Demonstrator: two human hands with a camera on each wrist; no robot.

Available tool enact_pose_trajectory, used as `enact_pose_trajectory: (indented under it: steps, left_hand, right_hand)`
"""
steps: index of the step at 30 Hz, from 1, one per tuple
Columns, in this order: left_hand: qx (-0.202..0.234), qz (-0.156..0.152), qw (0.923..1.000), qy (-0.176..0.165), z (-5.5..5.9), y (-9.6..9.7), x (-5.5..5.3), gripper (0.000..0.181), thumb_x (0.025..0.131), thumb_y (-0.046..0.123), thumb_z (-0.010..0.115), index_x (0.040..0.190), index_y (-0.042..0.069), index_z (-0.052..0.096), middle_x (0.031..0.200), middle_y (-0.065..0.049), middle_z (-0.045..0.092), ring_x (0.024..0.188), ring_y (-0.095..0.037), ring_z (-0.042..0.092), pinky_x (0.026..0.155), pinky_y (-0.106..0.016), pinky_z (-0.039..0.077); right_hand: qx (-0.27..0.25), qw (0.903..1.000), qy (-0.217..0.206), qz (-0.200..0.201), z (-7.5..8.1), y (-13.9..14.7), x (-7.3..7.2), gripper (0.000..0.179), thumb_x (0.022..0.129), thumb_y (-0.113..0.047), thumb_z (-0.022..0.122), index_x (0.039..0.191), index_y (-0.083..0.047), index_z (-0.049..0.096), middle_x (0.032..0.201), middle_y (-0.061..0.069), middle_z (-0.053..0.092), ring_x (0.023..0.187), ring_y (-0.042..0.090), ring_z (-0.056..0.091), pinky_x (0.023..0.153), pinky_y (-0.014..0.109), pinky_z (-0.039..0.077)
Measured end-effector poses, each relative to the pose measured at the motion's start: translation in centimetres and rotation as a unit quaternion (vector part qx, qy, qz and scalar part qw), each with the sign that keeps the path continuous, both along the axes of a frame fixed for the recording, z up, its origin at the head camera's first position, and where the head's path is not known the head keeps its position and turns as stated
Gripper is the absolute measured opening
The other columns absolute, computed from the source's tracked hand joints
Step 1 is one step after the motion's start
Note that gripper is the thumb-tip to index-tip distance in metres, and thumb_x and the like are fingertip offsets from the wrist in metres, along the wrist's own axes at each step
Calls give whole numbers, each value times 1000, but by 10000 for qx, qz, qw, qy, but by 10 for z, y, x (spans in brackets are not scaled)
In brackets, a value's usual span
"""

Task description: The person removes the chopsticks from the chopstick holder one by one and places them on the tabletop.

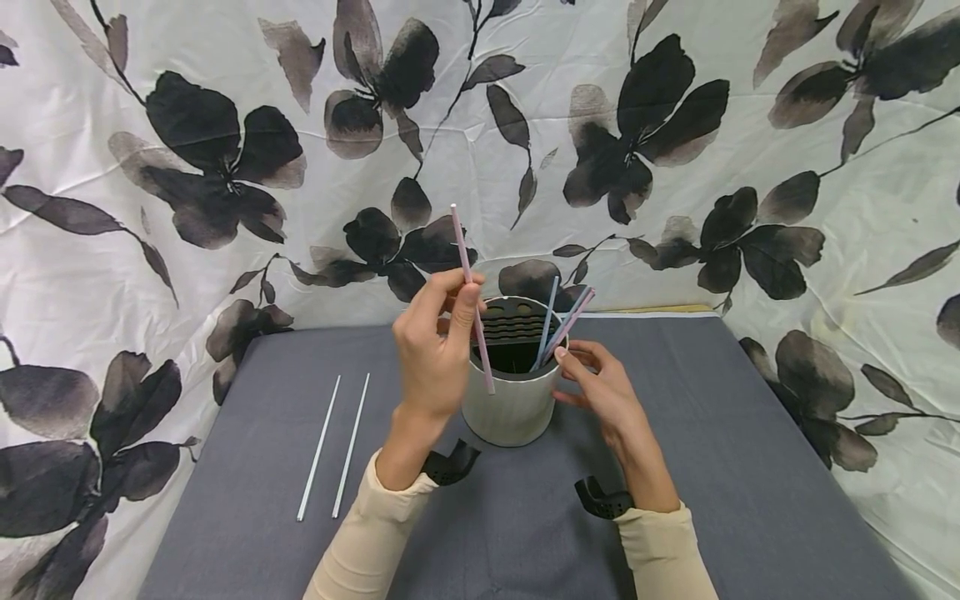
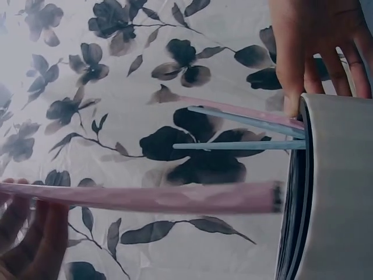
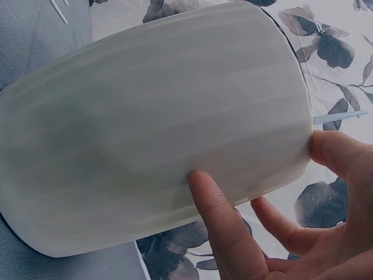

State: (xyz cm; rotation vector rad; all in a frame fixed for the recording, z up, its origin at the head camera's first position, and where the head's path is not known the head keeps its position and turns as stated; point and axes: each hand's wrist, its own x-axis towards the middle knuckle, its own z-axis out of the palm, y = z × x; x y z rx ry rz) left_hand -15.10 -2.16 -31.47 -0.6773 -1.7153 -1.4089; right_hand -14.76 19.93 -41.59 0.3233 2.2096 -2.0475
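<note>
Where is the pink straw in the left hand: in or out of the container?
Out: the left hand pinches the pink straw, whose lower end shows whole in front of the container in the head view.

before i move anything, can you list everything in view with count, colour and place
held straw: 1, pink, raised left of the container's middle
container: 1, off-white, standing on the table
ridged panel: 1, dark, inside the container
blue straws: 2, light blue, in the container
other pink straw: 1 visible, pink, in the container
white straws: 2, white, lying apart on the table's left
table: 1, grey covering, below everything
floral backdrop: 1, white with black-grey flowers, behind
sleeves: 2, cream, on the forearms
wrist devices: 2, black, at the wrists
left hand: 1, bare, pinching the held straw
right hand: 1, bare, touching the container's right side
</note>
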Motion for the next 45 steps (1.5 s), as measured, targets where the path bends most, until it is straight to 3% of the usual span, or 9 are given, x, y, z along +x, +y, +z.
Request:
enact_pose_trajectory:
  steps: [6, 11, 16, 24, 30, 38, 45]
  left_hand:
    - [121, -304, 9939, -1053, -2, -11, 5, 16, 103, 18, 67, 107, 5, 75, 80, -11, 70, 62, -18, 65, 54, -27, 57]
    - [176, -387, 9802, -1933, -9, -23, 5, 19, 102, 27, 69, 108, 11, 78, 79, -11, 70, 58, -12, 62, 53, -32, 60]
    - [257, -267, 9643, -2621, -21, -37, 4, 21, 100, 30, 71, 109, 13, 80, 83, -12, 71, 59, -11, 63, 55, -31, 61]
    - [380, -51, 9450, -3249, -47, -59, -1, 21, 101, 29, 71, 114, 15, 80, 84, -15, 69, 58, -10, 64, 53, -31, 60]
    - [236, 170, 9210, -3884, -66, -73, -4, 23, 102, 26, 69, 118, 12, 80, 81, -9, 71, 57, -14, 67, 52, -27, 59]
    - [-137, 702, 9017, -4263, -112, -88, -6, 23, 103, 23, 68, 119, 11, 80, 84, -16, 76, 53, -11, 66, 50, -24, 56]
    - [-692, 1232, 8822, -4491, -146, -99, -5, 24, 103, 24, 68, 118, 9, 80, 86, -18, 78, 49, -9, 63, 45, -20, 47]
  right_hand:
    - [0, 10000, 2, 21, 0, 0, 1, 71, 102, -45, 66, 155, -6, 40, 153, 21, 41, 139, 40, 48, 91, 40, 63]
    - [-15, 10000, -4, 11, 0, 0, 1, 71, 102, -45, 65, 155, -6, 40, 153, 21, 41, 139, 40, 49, 92, 41, 63]
    - [22, 10000, -25, 3, 0, 0, 0, 72, 102, -46, 66, 155, -6, 40, 154, 21, 41, 140, 39, 48, 94, 43, 62]
    - [28, 10000, -32, -40, 1, 2, 0, 70, 102, -45, 65, 155, -7, 40, 153, 20, 42, 139, 39, 49, 93, 42, 62]
    - [56, 10000, -60, -25, 2, 0, 1, 72, 101, -47, 66, 155, -7, 40, 154, 20, 42, 140, 40, 48, 91, 39, 63]
    - [68, 10000, -43, -9, -1, 0, 0, 73, 101, -48, 67, 155, -8, 40, 154, 19, 43, 139, 39, 49, 92, 40, 63]
    - [76, 9999, -72, -35, 0, 0, -1, 72, 101, -47, 67, 155, -8, 40, 154, 20, 42, 139, 39, 49, 91, 40, 63]
